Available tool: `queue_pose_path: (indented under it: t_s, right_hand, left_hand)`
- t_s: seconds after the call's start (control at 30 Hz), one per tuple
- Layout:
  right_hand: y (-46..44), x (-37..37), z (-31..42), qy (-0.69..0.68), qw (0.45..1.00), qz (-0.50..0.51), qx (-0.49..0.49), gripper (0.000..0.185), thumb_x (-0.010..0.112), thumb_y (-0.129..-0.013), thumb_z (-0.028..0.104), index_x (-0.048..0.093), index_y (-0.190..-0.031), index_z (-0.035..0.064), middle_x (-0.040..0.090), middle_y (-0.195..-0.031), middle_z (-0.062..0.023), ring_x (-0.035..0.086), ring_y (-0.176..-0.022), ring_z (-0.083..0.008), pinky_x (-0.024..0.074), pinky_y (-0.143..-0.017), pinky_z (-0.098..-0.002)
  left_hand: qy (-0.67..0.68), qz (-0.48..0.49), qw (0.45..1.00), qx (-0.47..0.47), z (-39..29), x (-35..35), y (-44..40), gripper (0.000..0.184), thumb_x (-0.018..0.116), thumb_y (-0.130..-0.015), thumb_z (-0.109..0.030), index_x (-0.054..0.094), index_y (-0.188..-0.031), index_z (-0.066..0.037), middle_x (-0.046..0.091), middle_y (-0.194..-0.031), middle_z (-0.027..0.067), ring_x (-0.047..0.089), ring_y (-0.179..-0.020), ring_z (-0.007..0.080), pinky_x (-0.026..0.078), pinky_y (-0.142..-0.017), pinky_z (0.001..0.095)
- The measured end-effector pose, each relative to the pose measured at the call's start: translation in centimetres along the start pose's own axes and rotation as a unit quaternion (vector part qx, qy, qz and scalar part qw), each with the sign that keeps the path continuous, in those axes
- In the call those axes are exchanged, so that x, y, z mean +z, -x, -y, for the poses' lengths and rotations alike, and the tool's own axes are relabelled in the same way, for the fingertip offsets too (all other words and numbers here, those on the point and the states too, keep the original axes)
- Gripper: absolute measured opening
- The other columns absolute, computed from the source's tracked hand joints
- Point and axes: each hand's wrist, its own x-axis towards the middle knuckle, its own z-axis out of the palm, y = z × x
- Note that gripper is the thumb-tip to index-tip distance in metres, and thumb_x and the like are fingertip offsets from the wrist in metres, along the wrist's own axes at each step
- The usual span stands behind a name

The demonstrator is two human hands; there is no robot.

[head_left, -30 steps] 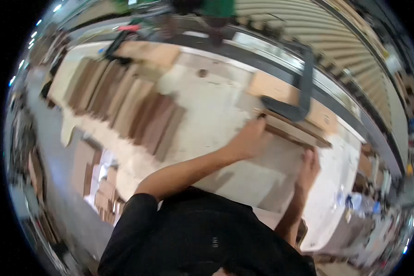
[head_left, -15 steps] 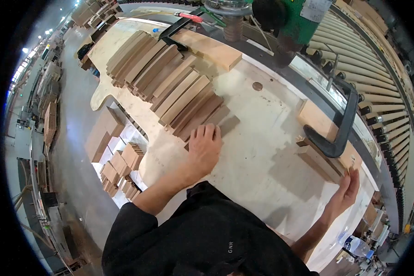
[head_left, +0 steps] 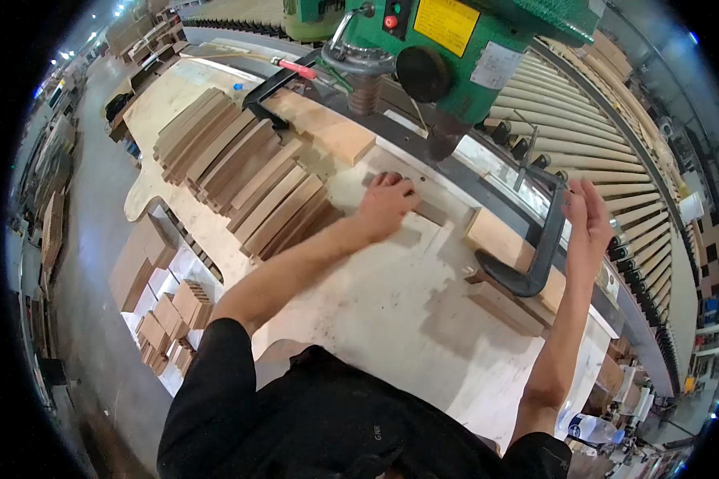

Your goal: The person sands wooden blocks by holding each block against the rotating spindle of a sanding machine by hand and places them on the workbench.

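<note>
The left hand (head_left: 387, 206) grips a brown wooden strip (head_left: 430, 211) at the pale wooden counter (head_left: 367, 291), near a green metal machine (head_left: 463, 100). The open right hand (head_left: 587, 219) is raised beside a black metal C-clamp (head_left: 548, 239).

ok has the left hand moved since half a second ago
Yes, the left hand has moved off the row of curved wood pieces, toward the green machine.
</note>
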Motion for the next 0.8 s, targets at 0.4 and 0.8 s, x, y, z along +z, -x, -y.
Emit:
queue_pose_path:
  t_s: [0.4,0.8]
  right_hand:
    - [-19.1,8.9,-0.1,-0.083,0.981,0.130,0.121,0.038,0.054,-0.102,0.029,0.060,-0.122,-0.0023,0.066,-0.115,-0.0120,0.066,-0.100,-0.0215,0.0556,-0.083,-0.0326]
    - [-28.4,12.2,-3.7,-0.211,0.960,0.163,0.088,0.033,0.056,-0.099,0.027,0.062,-0.119,0.0007,0.066,-0.118,-0.0133,0.064,-0.103,-0.0253,0.0531,-0.087,-0.0403]
  left_hand:
    - [-0.084,-0.060,0.994,0.028,7.9,3.0,-5.6,0.049,0.062,-0.082,-0.011,0.055,-0.130,-0.006,0.050,-0.131,0.0148,0.048,-0.124,0.0331,0.041,-0.104,0.0448]
    - [-0.068,0.023,0.997,0.035,9.4,4.5,-7.1,0.043,0.054,-0.086,-0.009,0.053,-0.126,0.006,0.049,-0.138,0.0248,0.045,-0.133,0.0421,0.037,-0.112,0.0500]
